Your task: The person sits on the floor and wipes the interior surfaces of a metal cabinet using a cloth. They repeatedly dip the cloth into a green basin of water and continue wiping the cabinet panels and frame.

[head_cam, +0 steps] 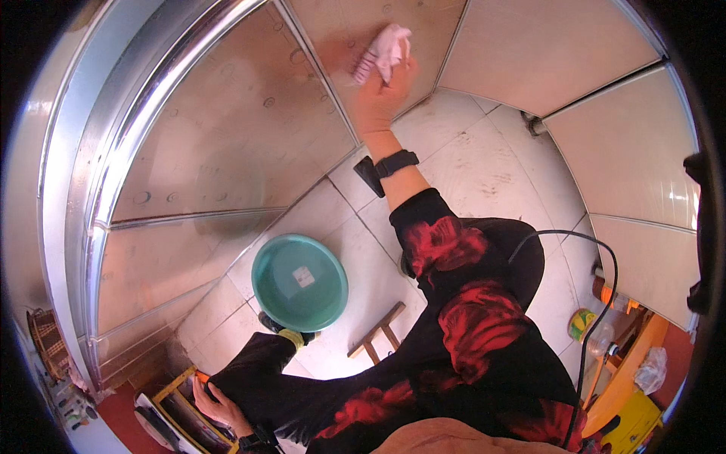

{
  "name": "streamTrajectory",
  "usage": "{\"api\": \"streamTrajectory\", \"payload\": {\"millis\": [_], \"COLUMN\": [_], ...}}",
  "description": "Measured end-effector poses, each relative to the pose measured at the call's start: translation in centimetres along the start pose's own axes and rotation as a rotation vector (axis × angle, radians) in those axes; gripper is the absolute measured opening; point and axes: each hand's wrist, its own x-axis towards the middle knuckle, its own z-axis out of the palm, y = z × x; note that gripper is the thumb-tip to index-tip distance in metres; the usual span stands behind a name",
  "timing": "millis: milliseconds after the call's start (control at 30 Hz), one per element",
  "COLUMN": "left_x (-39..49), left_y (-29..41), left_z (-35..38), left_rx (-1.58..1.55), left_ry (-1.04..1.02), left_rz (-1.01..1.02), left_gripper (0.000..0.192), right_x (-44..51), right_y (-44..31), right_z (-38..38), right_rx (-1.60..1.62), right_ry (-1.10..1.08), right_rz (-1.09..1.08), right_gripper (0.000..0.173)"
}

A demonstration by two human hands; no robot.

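My right hand [388,85] presses a crumpled pink cloth [385,48] with dark stripes against a glossy beige panel [334,28]. The panel carries faint ring-shaped marks and has metal strips along its joints. Below, on the white tiled floor, stands a round teal plastic basin [299,309] with a pale square label on its bottom; what liquid it holds, if any, I cannot tell. At the lower left, my left hand [218,406] is beside my black-trousered knee [249,363], its thumb and fingers apart and nothing seen in them.
A small wooden stool [377,332] is between my legs. Beige panels [618,125] rise on the right. A black cable [610,295] curves past my right side. Near a clear plastic bottle [601,342] lies an orange board [627,377]. A yellow-edged frame [173,386] sits lower left.
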Motion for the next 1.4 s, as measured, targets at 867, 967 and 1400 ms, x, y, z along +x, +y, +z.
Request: {"api": "streamTrajectory", "payload": {"millis": [867,967,1400], "left_x": [-0.6,-0.7,-0.4], "left_y": [-0.1,0.0,0.0], "left_z": [-0.3,-0.3,-0.4], "left_rx": [-0.016,-0.02,-0.017], "left_ry": [0.037,0.03,0.031], "left_rz": [-0.006,-0.01,-0.02], "left_gripper": [0.036,0.037,0.037], "right_x": [-11.2,-9.9,-8.7], "right_y": [-1.2,-4.8,0.3], "right_z": [-1.1,-0.2,-2.2], "right_rx": [-0.313,-0.103,-0.229], "right_ry": [-0.218,-0.232,-0.319], "right_rz": [0.441,0.296,0.458], "right_gripper": [0.049,0.048,0.051]}}
